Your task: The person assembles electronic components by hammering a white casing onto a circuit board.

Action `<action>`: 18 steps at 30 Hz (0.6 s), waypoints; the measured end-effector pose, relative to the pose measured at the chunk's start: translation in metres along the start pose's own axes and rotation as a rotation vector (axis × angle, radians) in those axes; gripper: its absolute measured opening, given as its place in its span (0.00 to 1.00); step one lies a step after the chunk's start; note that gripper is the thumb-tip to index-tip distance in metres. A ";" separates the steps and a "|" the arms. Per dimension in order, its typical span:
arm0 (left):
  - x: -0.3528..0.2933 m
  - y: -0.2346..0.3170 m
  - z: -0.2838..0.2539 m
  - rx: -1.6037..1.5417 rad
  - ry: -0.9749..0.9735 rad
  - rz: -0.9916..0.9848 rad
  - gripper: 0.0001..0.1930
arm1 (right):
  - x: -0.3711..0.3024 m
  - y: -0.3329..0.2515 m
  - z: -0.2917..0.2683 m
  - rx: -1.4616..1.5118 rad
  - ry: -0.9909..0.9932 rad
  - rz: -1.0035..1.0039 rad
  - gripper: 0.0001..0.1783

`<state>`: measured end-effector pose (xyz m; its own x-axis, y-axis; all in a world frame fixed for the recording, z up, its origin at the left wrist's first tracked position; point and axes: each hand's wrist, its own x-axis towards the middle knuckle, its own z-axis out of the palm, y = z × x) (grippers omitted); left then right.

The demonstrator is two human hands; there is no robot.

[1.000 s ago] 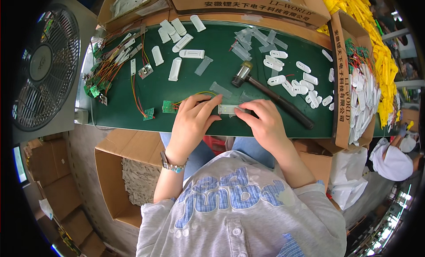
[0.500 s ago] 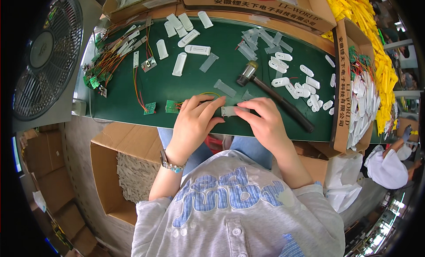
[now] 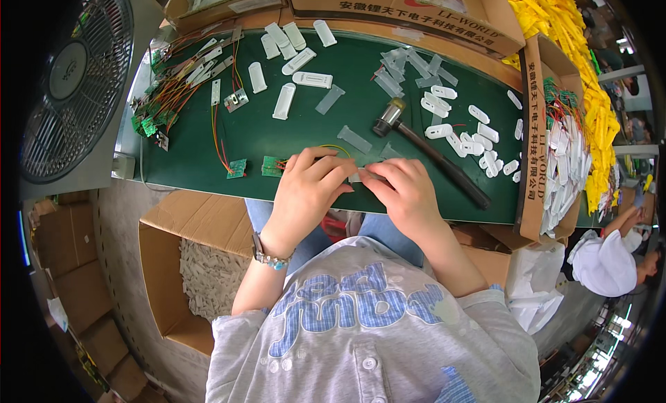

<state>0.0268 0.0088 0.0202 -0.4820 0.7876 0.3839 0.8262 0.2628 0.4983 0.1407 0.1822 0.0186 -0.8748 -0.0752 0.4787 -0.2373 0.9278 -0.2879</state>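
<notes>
Close to the table's near edge, my left hand point(image 3: 309, 188) and my right hand point(image 3: 404, 191) almost meet, their fingertips pinching a small pale flat strip point(image 3: 355, 176). Fingers cover most of the strip. Left of my left hand lies a green circuit board point(image 3: 272, 166); a yellow wire point(image 3: 337, 147) loops out behind the fingers. Just beyond my hands rests a clear plastic sleeve point(image 3: 354, 138). A mallet point(image 3: 433, 153) with a dark handle lies slantwise to the right of it.
White long casings point(image 3: 284, 101) and more clear sleeves point(image 3: 392, 84) lie farther back. Small white caps point(image 3: 474, 147) are scattered at right, beside a cardboard box point(image 3: 533, 153) of wired parts. Wired boards point(image 3: 156, 118) heap up at left near a fan point(image 3: 76, 84).
My right hand has shifted slightly left, its fingertips coming closer to my left hand and covering more of the strip. My left hand has barely moved.
</notes>
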 end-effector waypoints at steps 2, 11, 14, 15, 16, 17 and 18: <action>0.001 0.000 0.001 0.018 0.000 0.037 0.18 | -0.002 -0.001 0.000 -0.026 0.004 0.007 0.15; -0.002 -0.003 0.004 0.041 0.029 0.059 0.15 | -0.009 0.004 -0.032 -0.098 0.015 0.189 0.20; -0.002 -0.002 0.003 0.034 0.030 0.065 0.15 | -0.026 0.019 -0.066 -0.330 -0.071 0.440 0.21; -0.002 -0.001 0.002 0.035 0.028 0.063 0.15 | -0.033 0.025 -0.072 -0.364 -0.145 0.482 0.20; -0.001 -0.001 0.003 0.033 0.024 0.065 0.15 | -0.040 0.033 -0.073 -0.352 -0.174 0.489 0.20; 0.000 -0.002 0.004 0.030 0.028 0.068 0.15 | -0.044 0.037 -0.072 -0.350 -0.175 0.489 0.19; 0.000 -0.002 0.004 0.034 0.024 0.071 0.15 | -0.046 0.041 -0.072 -0.348 -0.176 0.490 0.18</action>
<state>0.0261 0.0099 0.0160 -0.4280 0.7917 0.4359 0.8678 0.2253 0.4429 0.2018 0.2500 0.0445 -0.9108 0.3573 0.2069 0.3343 0.9323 -0.1384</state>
